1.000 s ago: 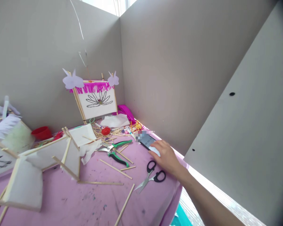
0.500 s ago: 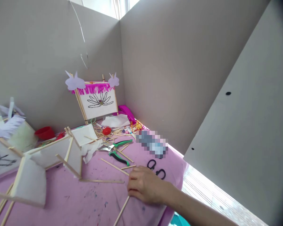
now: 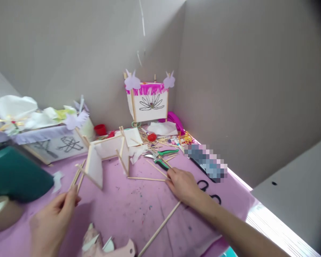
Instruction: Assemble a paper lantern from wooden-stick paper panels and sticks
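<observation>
Left hand (image 3: 55, 217) comes into view, pinching thin sticks (image 3: 80, 182); right hand (image 3: 183, 185), hold unclear, should pinch lightly too.

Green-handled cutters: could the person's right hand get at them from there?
Probably yes: the right hand is close to the cutters, and nothing seems to cover them. Whether its grip holds the long stick is unclear.

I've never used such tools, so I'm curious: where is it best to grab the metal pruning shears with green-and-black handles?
Probably around both handles, from above and the right: the shears lie flat, handles spreading rightward, metal blades pointing left.
</observation>
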`<state>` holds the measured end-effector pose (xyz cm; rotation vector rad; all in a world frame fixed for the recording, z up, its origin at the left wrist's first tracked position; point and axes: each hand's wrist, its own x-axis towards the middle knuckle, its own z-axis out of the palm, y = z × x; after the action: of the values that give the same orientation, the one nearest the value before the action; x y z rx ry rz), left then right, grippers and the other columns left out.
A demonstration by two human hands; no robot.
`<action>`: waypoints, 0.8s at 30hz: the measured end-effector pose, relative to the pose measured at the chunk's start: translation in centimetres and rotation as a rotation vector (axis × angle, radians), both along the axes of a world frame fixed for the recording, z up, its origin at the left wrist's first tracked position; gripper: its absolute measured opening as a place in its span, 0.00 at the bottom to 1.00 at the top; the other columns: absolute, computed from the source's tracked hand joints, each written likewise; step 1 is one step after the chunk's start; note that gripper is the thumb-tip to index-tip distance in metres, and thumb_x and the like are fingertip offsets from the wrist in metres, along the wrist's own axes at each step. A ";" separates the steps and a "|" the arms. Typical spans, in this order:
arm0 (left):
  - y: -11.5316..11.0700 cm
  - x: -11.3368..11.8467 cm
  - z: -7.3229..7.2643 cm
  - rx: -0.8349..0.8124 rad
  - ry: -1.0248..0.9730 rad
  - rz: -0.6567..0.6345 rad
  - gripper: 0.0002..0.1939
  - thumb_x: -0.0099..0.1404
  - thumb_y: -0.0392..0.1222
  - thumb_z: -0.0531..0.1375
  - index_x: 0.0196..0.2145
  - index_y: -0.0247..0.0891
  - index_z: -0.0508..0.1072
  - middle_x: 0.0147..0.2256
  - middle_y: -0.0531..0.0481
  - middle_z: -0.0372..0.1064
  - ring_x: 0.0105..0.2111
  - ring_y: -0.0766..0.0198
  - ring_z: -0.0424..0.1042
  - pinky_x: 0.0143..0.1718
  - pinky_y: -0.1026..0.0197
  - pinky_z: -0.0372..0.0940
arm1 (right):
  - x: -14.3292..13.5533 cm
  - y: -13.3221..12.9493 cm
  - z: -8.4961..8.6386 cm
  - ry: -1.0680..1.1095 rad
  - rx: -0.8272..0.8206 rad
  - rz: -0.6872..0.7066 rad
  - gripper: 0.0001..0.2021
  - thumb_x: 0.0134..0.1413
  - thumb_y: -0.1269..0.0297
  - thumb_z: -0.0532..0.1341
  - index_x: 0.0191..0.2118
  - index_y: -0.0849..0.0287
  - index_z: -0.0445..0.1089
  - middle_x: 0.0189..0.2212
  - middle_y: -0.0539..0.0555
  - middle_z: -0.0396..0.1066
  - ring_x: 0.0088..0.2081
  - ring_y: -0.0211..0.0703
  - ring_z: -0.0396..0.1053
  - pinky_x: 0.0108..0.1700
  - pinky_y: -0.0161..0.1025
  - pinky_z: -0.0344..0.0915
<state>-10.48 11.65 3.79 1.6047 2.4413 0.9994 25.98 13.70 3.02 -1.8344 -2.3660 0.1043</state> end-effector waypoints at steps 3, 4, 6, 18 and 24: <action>-0.2 1.3 0.9 -0.018 0.007 0.014 0.17 0.56 0.57 0.54 0.22 0.43 0.73 0.21 0.58 0.73 0.26 0.62 0.72 0.26 0.65 0.60 | -0.2 0.8 0.3 -0.079 0.007 -0.045 0.08 0.58 0.64 0.55 0.36 0.60 0.69 0.34 0.56 0.72 0.35 0.46 0.70 0.33 0.38 0.58; -0.3 1.5 1.0 -0.016 0.005 0.014 0.19 0.57 0.57 0.53 0.22 0.42 0.72 0.21 0.57 0.72 0.25 0.63 0.72 0.26 0.65 0.60 | -0.4 1.0 0.4 -0.092 0.017 -0.030 0.07 0.58 0.64 0.55 0.36 0.59 0.69 0.35 0.56 0.72 0.36 0.46 0.70 0.33 0.38 0.58; -0.5 1.6 1.0 -0.020 -0.010 0.008 0.20 0.58 0.58 0.52 0.22 0.41 0.71 0.21 0.55 0.72 0.25 0.63 0.71 0.26 0.65 0.59 | -0.8 1.2 0.6 -0.094 0.031 0.057 0.07 0.59 0.64 0.55 0.35 0.58 0.69 0.36 0.55 0.71 0.38 0.46 0.69 0.34 0.37 0.58; -0.5 1.8 1.1 -0.047 -0.041 0.014 0.21 0.58 0.59 0.52 0.22 0.41 0.71 0.22 0.54 0.71 0.27 0.63 0.71 0.28 0.64 0.58 | 2.3 0.1 1.6 -0.086 -0.130 0.046 0.11 0.59 0.64 0.52 0.30 0.59 0.69 0.31 0.55 0.71 0.33 0.43 0.69 0.35 0.37 0.58; -0.5 2.0 1.1 -0.018 -0.050 0.005 0.20 0.59 0.57 0.52 0.23 0.41 0.73 0.21 0.54 0.71 0.25 0.64 0.69 0.27 0.64 0.57 | 0.4 0.9 1.0 -0.084 -0.065 0.010 0.10 0.61 0.60 0.53 0.38 0.58 0.69 0.37 0.55 0.71 0.35 0.44 0.70 0.35 0.37 0.58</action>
<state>-8.52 11.17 4.85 1.5492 2.4160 1.0031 26.35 14.62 3.98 -1.8918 -2.4564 0.1092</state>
